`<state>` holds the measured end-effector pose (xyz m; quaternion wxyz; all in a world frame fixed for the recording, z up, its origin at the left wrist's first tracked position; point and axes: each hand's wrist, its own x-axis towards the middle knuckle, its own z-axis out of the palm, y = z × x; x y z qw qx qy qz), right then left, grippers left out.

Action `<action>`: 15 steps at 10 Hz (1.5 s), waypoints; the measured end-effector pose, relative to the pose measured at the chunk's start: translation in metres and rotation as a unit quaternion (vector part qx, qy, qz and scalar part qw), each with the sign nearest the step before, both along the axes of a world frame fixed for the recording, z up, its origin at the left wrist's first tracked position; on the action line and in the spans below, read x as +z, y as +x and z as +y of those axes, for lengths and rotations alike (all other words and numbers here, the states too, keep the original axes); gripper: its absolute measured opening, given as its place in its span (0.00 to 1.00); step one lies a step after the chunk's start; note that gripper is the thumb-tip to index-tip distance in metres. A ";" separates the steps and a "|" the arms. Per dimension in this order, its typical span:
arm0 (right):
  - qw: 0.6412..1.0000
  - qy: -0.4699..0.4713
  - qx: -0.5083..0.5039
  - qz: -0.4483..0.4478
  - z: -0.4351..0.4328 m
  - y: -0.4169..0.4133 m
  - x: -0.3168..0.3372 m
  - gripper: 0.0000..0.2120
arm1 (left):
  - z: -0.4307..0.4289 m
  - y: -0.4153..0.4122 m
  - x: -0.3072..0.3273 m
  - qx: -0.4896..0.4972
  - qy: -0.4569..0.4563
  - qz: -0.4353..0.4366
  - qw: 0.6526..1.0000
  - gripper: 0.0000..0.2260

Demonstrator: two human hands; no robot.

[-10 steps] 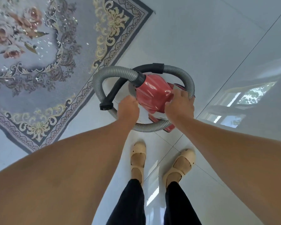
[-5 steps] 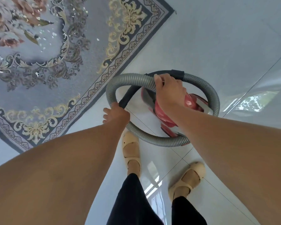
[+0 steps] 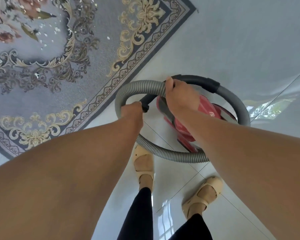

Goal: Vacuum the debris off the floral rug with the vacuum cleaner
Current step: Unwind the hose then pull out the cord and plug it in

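Off to my left, the grey floral rug with gold scrollwork and a dark border [image 3: 62, 70] is lying on the pale glossy tile floor [image 3: 232, 40], and the small white scraps of debris [image 3: 56, 29] are sitting scattered around its rose medallion, well apart from where I am standing. None of it is being picked up yet.

My left hand [image 3: 131, 112] is closing around the ribbed grey plastic hose [image 3: 137, 84] right by its black nozzle end [image 3: 145, 108]; my fingers are curled under, so I cannot tell how firm that hold is. If it is loose, the nozzle may be swinging free and knocking the tile as I am lifting.

My right hand [image 3: 180, 99] is wrapping shut over the top of the hose where the grey ribbing meets the black curved tube, above the red glossy canister vacuum cleaner [image 3: 204, 110] sitting on the tile. The hose is looping in a full ring around the canister, so pulling it toward the rug could be dragging or tipping the body.

The loop is also passing just in front of my cream sandal [image 3: 144, 163], so stepping forward, I am risking catching it with my foot.
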<state>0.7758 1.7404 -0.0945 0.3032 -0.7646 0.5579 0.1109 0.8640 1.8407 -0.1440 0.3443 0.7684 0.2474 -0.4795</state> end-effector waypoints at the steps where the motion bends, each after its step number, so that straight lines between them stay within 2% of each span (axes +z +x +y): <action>1: 0.999 0.043 0.000 0.011 -0.007 0.003 0.001 0.22 | -0.015 -0.004 0.010 0.014 -0.047 0.021 0.999 0.19; 2: 0.998 0.064 0.009 0.013 -0.009 0.003 0.002 0.21 | -0.013 -0.005 0.000 0.009 -0.001 -0.003 1.000 0.19; 3: 0.997 0.074 0.016 0.005 -0.008 0.003 0.001 0.22 | -0.005 -0.009 0.034 -0.015 0.076 -0.014 0.997 0.18; 4: 0.996 0.090 0.016 -0.010 -0.004 0.001 0.000 0.22 | 0.010 -0.013 0.037 -0.049 0.143 -0.086 0.985 0.19; 5: 0.995 0.089 0.013 -0.032 0.002 -0.007 0.004 0.20 | 0.003 -0.010 0.058 -0.055 0.189 -0.254 0.947 0.17; 6: 0.997 0.051 0.025 -0.057 0.009 -0.027 0.020 0.16 | -0.004 -0.014 0.077 -0.192 0.135 -0.398 0.887 0.13; 7: 0.998 0.018 0.043 -0.050 0.010 -0.057 0.035 0.15 | -0.012 -0.028 0.084 -0.345 0.034 -0.475 0.809 0.14; 8: 1.000 0.022 0.007 -0.014 0.006 -0.087 0.038 0.16 | -0.032 -0.053 0.092 -0.453 -0.079 -0.490 0.740 0.16; 9: 0.996 0.032 -0.075 0.038 -0.001 -0.126 0.029 0.18 | -0.053 -0.086 0.097 -0.532 -0.148 -0.466 0.691 0.17; 11: 0.986 0.021 -0.159 0.035 -0.007 -0.195 0.017 0.18 | -0.078 -0.156 0.081 -0.629 -0.207 -0.349 0.663 0.15; 12: 0.963 0.059 -0.261 0.027 -0.013 -0.221 0.000 0.18 | -0.089 -0.183 0.068 -0.653 -0.213 -0.326 0.650 0.14; 13: 0.941 0.096 -0.321 0.036 -0.017 -0.247 -0.021 0.18 | -0.108 -0.206 0.052 -0.684 -0.202 -0.304 0.631 0.14; 14: 0.928 0.127 -0.350 0.012 -0.025 -0.266 -0.040 0.21 | -0.131 -0.226 0.034 -0.724 -0.150 -0.270 0.617 0.13; 15: 0.916 0.148 -0.372 -0.020 -0.036 -0.280 -0.058 0.21 | -0.146 -0.237 0.017 -0.767 -0.073 -0.260 0.582 0.14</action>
